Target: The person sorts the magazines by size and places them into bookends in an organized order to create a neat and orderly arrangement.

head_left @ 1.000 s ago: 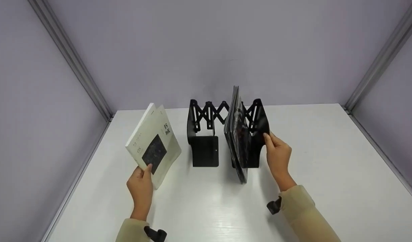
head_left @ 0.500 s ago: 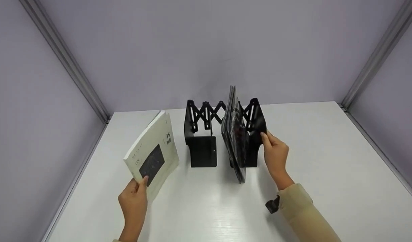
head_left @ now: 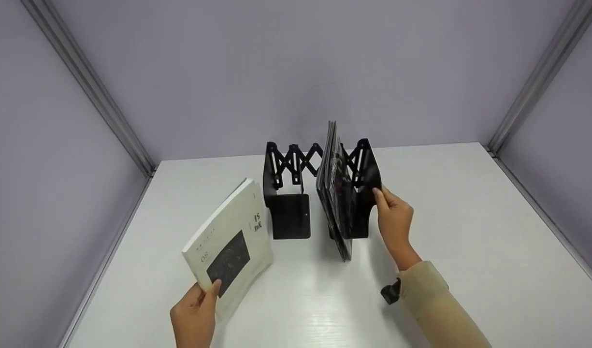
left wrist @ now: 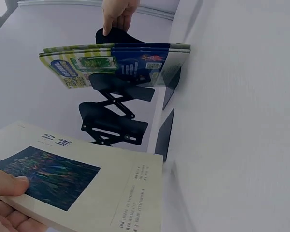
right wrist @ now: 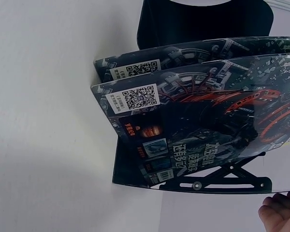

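Note:
My left hand pinches a cream-covered book by its lower left edge, thumb on the dark picture on its cover. The book is tilted, its far right edge close beside the left end of a black expandable book rack. With thumb and fingers, my right hand grips the edge of the rack's right end plate. Several thin magazines lean upright in the right part of the rack. Dark printed covers of these magazines fill the right wrist view, and a blue and yellow back cover shows in the left wrist view.
The rack stands on a white table toward its back edge. A pale back wall and side walls with grey metal corner rails enclose the table.
My left hand has drawn the book nearer to me, and its far edge has swung right toward the rack. The right hand keeps its grip on the end plate; the head view has shifted slightly.

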`<control>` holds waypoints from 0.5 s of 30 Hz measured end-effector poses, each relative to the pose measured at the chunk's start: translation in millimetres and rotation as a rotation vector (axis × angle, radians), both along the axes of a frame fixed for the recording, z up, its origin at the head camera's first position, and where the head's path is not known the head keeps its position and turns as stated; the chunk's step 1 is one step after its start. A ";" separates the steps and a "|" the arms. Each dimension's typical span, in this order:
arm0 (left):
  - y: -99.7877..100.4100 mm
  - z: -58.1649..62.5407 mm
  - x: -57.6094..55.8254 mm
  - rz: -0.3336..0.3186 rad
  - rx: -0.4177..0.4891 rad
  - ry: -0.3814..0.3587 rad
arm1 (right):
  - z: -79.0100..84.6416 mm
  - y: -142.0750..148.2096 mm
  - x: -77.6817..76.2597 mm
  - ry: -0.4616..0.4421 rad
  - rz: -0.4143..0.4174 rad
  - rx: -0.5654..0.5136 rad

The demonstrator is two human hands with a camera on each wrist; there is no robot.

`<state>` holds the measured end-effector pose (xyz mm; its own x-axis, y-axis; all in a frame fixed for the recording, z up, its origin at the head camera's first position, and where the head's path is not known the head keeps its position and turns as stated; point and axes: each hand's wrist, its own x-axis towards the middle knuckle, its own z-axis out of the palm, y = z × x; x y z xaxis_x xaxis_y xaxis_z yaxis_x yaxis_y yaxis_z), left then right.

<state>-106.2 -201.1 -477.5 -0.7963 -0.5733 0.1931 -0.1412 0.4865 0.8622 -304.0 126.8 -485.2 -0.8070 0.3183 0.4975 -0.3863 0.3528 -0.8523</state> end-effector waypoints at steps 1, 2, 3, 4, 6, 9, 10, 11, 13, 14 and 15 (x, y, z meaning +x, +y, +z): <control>2.9 0.9 0.6 -0.009 0.005 -0.009 | -0.4 0.5 0.1 0.003 -0.006 0.002; 5.7 1.7 0.7 -0.022 0.013 -0.017 | -0.8 0.9 0.4 0.004 -0.010 0.002; 8.6 2.1 0.6 -0.033 0.022 -0.023 | -1.4 1.3 0.8 0.003 -0.014 0.003; 11.2 2.2 0.1 -0.047 0.028 -0.026 | -1.7 1.3 1.7 0.001 -0.015 0.000; 16.8 1.5 -1.7 -0.080 0.046 -0.027 | -2.4 1.5 2.6 0.001 -0.013 -0.008; 24.9 -1.7 -7.1 -0.122 0.067 0.002 | 1.9 -1.5 5.8 -0.004 -0.014 -0.010; 27.7 -3.3 -9.6 -0.135 0.068 0.020 | 2.0 -2.0 5.6 -0.002 -0.013 -0.012; 30.7 -4.6 -11.9 -0.150 0.074 0.039 | 2.0 -2.2 5.5 0.000 -0.013 -0.011; 37.1 -6.7 -16.9 -0.169 0.082 0.074 | 2.5 -2.7 5.6 -0.001 -0.014 -0.007; 40.2 -7.4 -19.9 -0.178 0.090 0.088 | 3.1 -2.9 6.0 -0.004 -0.015 -0.004; 43.5 -8.0 -22.8 -0.186 0.101 0.099 | 3.5 -2.6 6.7 0.000 -0.011 -0.001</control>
<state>-129.0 -157.6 -485.4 -0.8703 -0.4384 0.2244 0.0303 0.4072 0.9129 -297.4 124.2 -481.6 -0.8035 0.3272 0.4973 -0.3825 0.3563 -0.8525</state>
